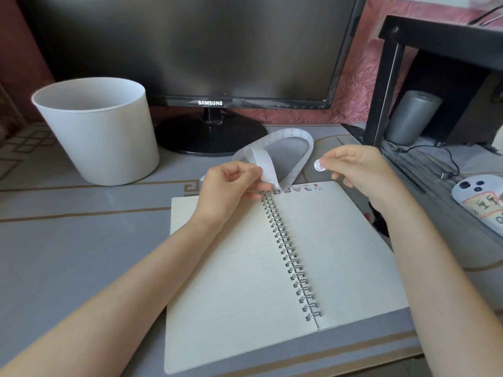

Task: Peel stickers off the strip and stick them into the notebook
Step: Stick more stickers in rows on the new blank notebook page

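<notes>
Head view, looking down onto a grey worktop (81, 240). An open spiral notebook (340, 240) fills the centre and lower half of the frame. At its upper edge, left of centre, the left hand (231, 183) holds the white sticker strip (284, 134), fingers curled round it. The strip loops up toward the middle of the frame. Right of centre, the right hand (359, 170) hangs above the page's upper corner, its fingers pinching one round sticker (318, 165) that is free of the strip. A row of small stickers (302, 188) lines the top of the right page. The peel looks done. The next move likely calls for lowering the sticker onto a bare spot near that row and pressing it flat.
</notes>
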Available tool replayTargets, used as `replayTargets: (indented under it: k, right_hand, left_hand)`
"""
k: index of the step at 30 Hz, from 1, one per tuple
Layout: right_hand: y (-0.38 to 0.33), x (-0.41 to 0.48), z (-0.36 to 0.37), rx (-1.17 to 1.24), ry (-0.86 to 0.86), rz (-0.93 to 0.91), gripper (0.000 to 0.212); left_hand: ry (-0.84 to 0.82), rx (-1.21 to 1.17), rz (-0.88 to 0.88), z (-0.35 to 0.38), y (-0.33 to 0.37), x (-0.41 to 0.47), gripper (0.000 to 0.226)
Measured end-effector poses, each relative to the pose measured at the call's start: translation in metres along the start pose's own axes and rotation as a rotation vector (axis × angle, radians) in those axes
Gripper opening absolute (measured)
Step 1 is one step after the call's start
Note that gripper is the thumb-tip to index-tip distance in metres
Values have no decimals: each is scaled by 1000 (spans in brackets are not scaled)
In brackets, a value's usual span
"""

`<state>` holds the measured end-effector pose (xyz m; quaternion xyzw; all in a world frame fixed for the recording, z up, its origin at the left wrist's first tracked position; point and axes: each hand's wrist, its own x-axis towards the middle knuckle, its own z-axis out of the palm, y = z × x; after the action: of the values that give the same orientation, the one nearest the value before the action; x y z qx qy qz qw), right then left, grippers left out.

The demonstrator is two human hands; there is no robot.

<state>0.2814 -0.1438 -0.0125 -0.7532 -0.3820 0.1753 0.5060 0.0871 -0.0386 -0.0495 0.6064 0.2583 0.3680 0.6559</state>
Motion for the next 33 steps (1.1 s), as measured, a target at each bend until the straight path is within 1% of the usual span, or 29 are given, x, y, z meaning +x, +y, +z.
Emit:
replayTargets:
  k: [3,5,10,16,33]
  right_hand:
    - [8,2,-6,-62,-60,110,2]
    - [13,3,-8,-125,-84,148,6]
    - [21,6,-8,-188,-55,191,9]
    - [23,8,-6,-216,-33,205,5]
    - [21,5,-3,-264,-15,199,3]
  left_hand:
    - [1,-20,-3,0,-1,0,12]
    - [4,-27,-4,0,-1,0,12]
    - [8,-32,-7,-1,-1,0,13]
    - [5,-22,-6,-1,-1,-1,11]
    - [5,-13,-9,-1,-2,0,13]
